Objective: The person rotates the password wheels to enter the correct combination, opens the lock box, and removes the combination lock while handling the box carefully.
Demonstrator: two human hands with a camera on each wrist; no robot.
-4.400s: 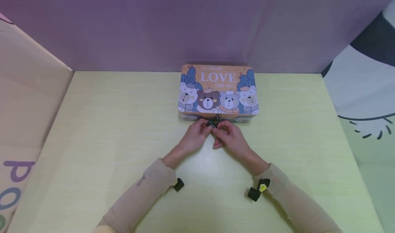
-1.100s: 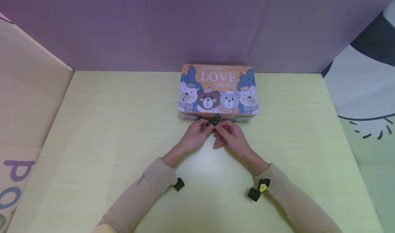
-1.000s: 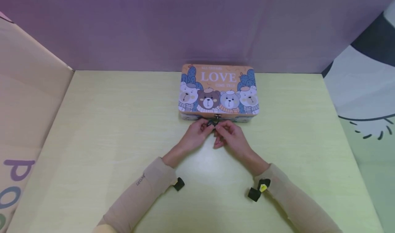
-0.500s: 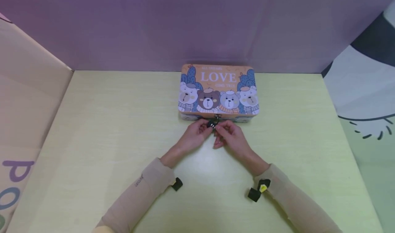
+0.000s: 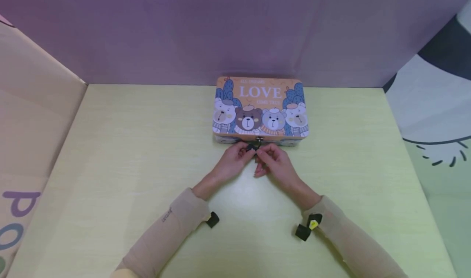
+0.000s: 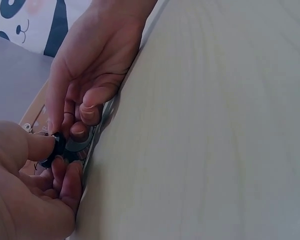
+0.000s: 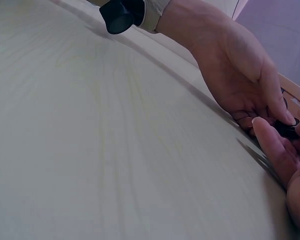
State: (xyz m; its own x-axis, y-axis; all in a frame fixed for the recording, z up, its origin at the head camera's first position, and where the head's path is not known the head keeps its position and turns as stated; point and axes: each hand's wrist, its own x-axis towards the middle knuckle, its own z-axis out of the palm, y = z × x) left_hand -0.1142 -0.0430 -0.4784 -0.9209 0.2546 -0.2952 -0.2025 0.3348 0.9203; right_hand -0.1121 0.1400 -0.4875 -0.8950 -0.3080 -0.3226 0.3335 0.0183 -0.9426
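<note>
A small black combination padlock hangs in front of the metal clasp of a tin box printed with bears and the word LOVE. My left hand pinches the padlock's left end between thumb and fingers. At its other end, my right hand holds it with thumb and forefinger, the other fingers bent below. The left wrist view has the dark, round-edged padlock between both hands' fingertips. Fingers partly cover the padlock in the right wrist view. The box lid is down.
The box stands on a pale yellow-green table near its back edge, against a purple backdrop. Printed panels stand at left and right. Small black wrist cameras are strapped to both beige sleeves.
The padlock turns slightly between my fingers: its white marks showed half a second ago and are now mostly out of sight. Both hands and the box stay in nearly the same place.
</note>
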